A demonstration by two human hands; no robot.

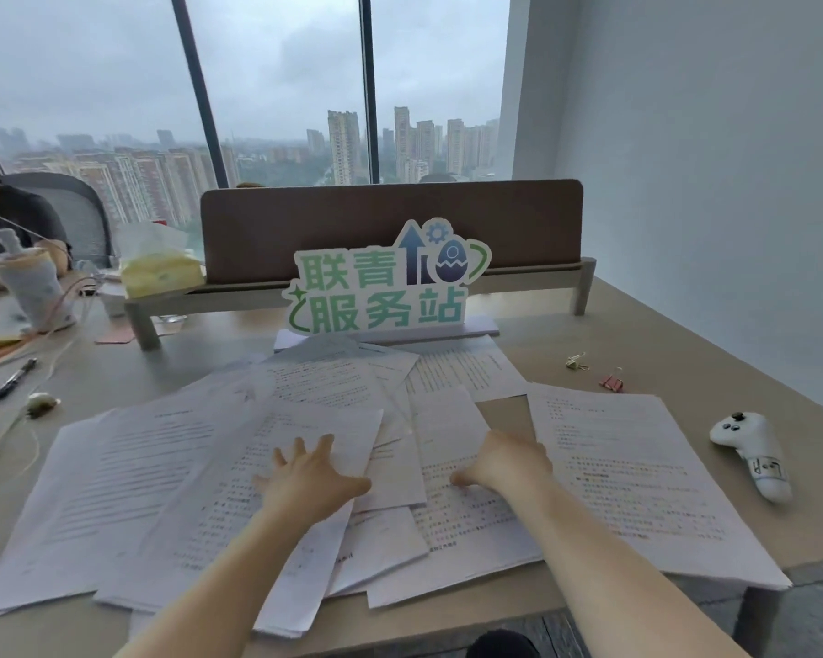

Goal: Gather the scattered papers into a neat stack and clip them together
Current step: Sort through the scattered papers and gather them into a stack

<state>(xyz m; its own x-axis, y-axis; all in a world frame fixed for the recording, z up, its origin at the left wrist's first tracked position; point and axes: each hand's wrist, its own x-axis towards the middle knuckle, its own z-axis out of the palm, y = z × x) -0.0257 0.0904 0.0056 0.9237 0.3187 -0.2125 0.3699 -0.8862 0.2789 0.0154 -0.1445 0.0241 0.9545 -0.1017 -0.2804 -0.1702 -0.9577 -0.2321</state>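
Where papers lie scattered, spread left-hand fingers flat atop them.

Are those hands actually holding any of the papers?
Neither grips anything. The left hand lies spread flat on the papers; the right hand presses a sheet, its fingertips hidden.

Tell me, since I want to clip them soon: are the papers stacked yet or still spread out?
Spread out. The papers lie fanned and overlapping at different angles across the desk.

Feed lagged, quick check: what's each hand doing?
Left hand: open, fingers spread flat on the papers.
Right hand: on the papers; fingers hidden, cannot tell.
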